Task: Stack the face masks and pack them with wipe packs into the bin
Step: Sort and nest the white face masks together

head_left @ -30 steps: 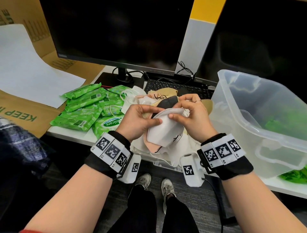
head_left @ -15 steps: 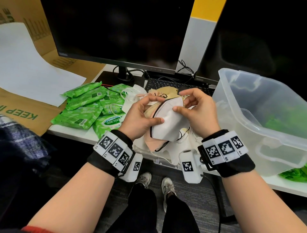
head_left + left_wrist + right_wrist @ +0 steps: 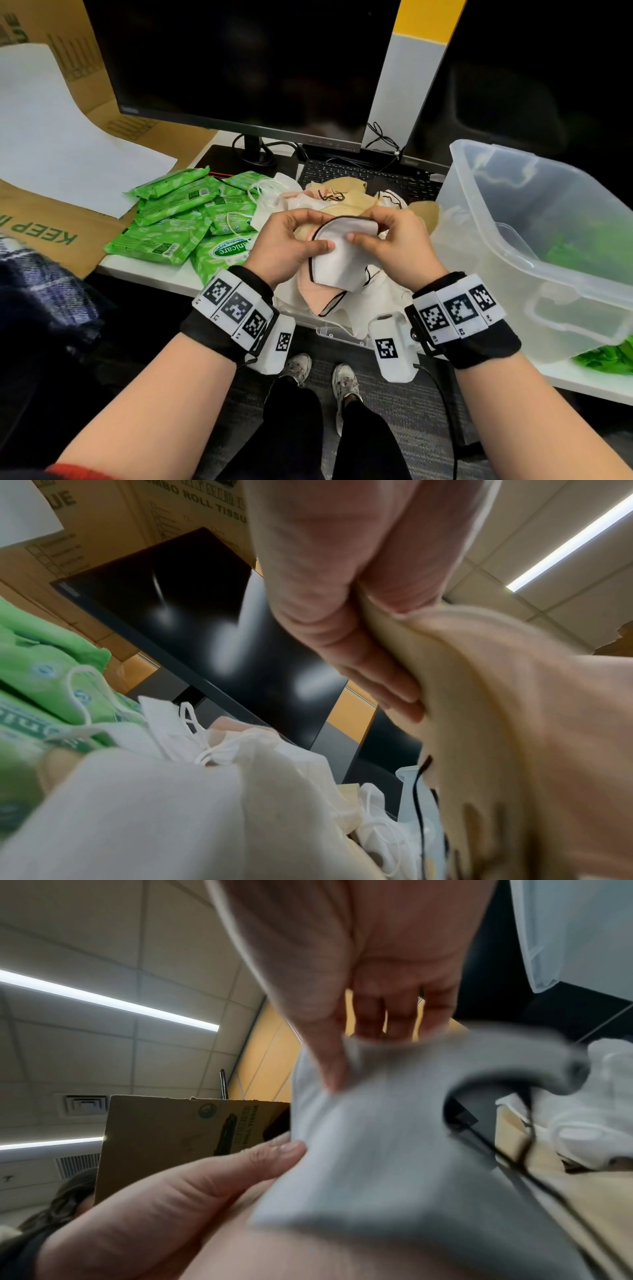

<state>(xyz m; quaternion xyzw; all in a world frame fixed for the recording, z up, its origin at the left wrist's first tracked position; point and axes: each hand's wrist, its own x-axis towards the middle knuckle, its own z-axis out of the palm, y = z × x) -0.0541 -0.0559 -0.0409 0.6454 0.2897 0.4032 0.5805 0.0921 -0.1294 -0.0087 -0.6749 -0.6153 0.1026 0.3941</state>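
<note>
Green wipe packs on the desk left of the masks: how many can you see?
6 green plastic wipe packs at least: two at the back, two mid-pile, two nearest. They overlap, so more may be hidden.

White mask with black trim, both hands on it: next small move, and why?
Probably lay the white black-trimmed face mask flat on the pink mask beneath it. The left hand and right hand both pinch it by thumb and fingers above the loose mask pile, and the task needs masks stacked before going into the clear plastic bin.
</note>
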